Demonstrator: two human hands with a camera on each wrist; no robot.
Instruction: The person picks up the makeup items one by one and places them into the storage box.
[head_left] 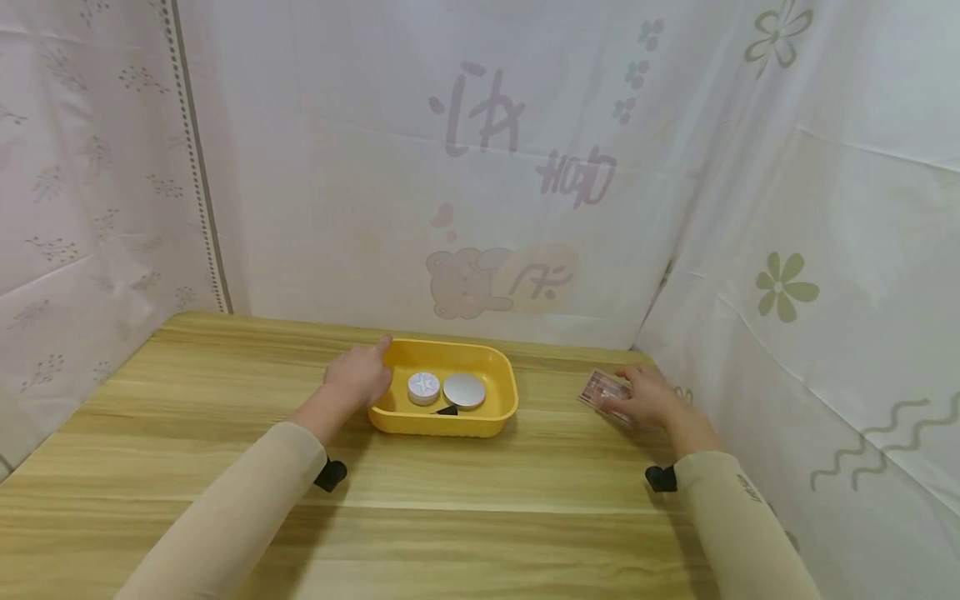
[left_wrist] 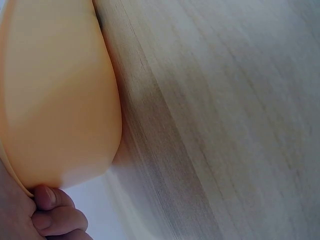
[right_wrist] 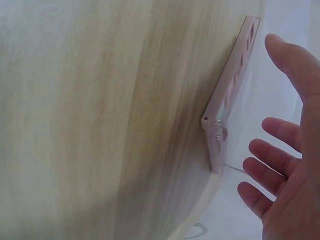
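Note:
My left hand (head_left: pixel 358 372) grips the left end of a yellow plastic basin (head_left: pixel 446 427), its fingers curled at the rim in the left wrist view. Inside lie a round white compact (head_left: pixel 423 387) with a star pattern, a round silver disc (head_left: pixel 464 388) and a small black piece (head_left: pixel 447 410). Over to the right, an eyeshadow palette (head_left: pixel 602 388) with pinkish pans rests on the table, unfolded at its hinge. My right hand (right_wrist: pixel 295 165) hovers beside the palette, fingers spread and slightly bent, with a gap between them and it in the right wrist view.
The wood-grain table (head_left: pixel 480 500) ends at a pale printed curtain (head_left: pixel 360 208) behind the basin. Another curtain fall (head_left: pixel 847 350) hangs close to my right hand. A black wrist mount (head_left: pixel 330 475) projects from my left sleeve.

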